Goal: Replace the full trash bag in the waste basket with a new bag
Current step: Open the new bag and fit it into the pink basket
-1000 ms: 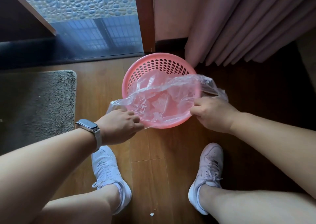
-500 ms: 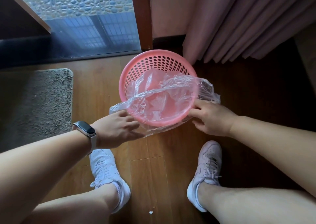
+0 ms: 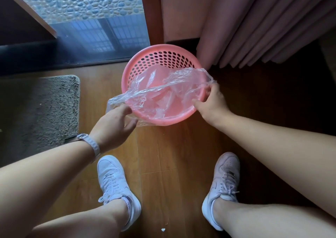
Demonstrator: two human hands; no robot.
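— Wooden floor [image 3: 160, 156] by the curtain [image 3: 254, 25]; what am I gripping?

— My left hand [image 3: 114, 127] and right hand [image 3: 211, 104] are each pinching the clear bag [image 3: 163, 90], its mouth stretching left to right across the pink basket [image 3: 160, 54] between them.

— Count?

— One bag, one basket; the far rim is lying uncovered beyond both hands.

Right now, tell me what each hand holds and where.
Both hold the clear bag by its mouth edge: left hand at the basket's near-left rim, right hand at the right rim.

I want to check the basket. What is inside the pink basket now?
Only a clear plastic bag lies inside the pink basket; the crumpled film blurs the basket's bottom.
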